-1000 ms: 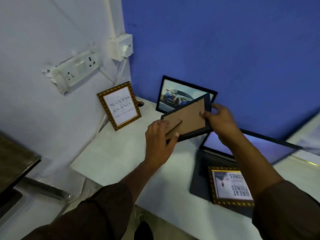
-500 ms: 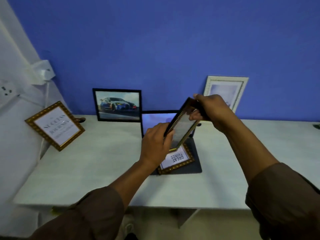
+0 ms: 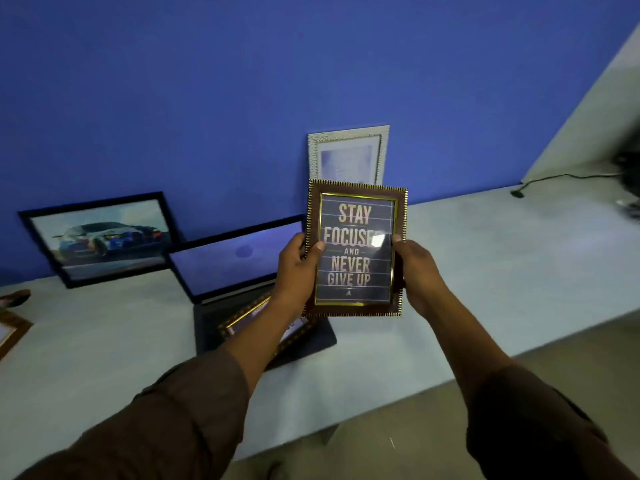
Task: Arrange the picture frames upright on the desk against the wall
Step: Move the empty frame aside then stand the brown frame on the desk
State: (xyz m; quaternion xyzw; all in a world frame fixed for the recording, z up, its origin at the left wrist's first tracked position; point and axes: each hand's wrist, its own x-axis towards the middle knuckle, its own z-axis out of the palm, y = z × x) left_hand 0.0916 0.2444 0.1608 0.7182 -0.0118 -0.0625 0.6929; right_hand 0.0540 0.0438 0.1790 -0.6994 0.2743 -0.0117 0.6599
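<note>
A brown, gold-edged frame [image 3: 356, 252] reading "Stay focused and never give up" is held upright above the white desk [image 3: 502, 271], its face toward me. My left hand [image 3: 296, 268] grips its left edge and my right hand [image 3: 417, 271] its right edge. Behind it a white-framed picture [image 3: 348, 155] leans on the blue wall. A black-framed car picture [image 3: 100, 237] leans on the wall at the left. A gold-framed picture [image 3: 242, 318] lies flat on the laptop, partly hidden by my left arm.
An open laptop [image 3: 232, 259] sits on the desk between the car picture and my hands. A corner of another gold frame [image 3: 10, 332] shows at the left edge. A black cable [image 3: 554, 178] runs along the desk's far right. The desk's front edge runs under my forearms.
The frame has been turned from edge-on, back toward me, to upright with its face toward me. Both hands shifted to its sides. The view swung right, away from the left wall.
</note>
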